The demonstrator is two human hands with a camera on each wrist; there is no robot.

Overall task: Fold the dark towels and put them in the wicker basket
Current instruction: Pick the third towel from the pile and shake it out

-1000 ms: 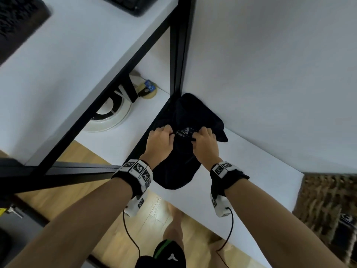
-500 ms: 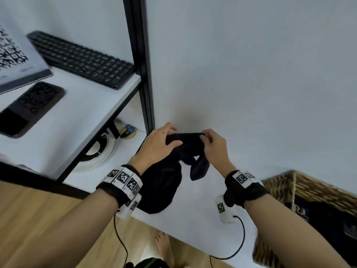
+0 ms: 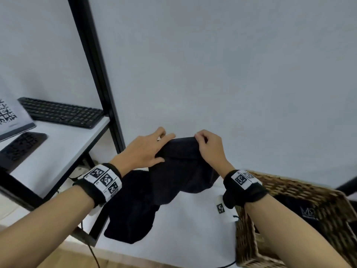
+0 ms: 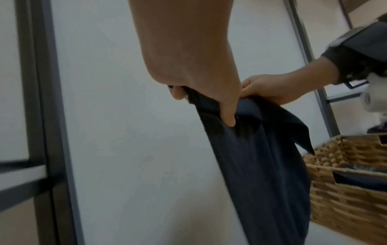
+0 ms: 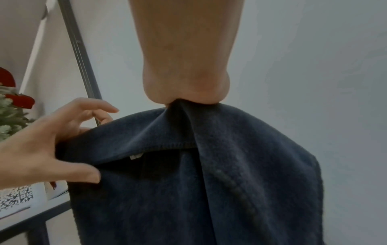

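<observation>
Both hands hold a dark towel (image 3: 173, 180) up in front of the white wall, above the low white shelf (image 3: 193, 235). My left hand (image 3: 154, 149) pinches its upper left part between thumb and fingers, with the index finger stretched out. My right hand (image 3: 201, 140) pinches the top edge at the right. The towel (image 4: 261, 165) hangs bunched and creased below them, its lower end over the shelf's left edge. The wicker basket (image 3: 286, 188) stands on the shelf at the right, close under my right wrist. Another dark towel (image 3: 301, 207) lies inside it.
A black frame post (image 3: 100, 84) rises just left of my left hand. Beyond it, on a white desk (image 3: 63, 149), lie a black keyboard (image 3: 61, 113), a dark phone (image 3: 21, 146) and a printed code sheet (image 3: 9, 117). Wooden floor lies below the shelf.
The towel has come up off the shelf corner by the post and moved right toward the basket. My hands have drawn apart along its top edge. The view has tilted upward.
</observation>
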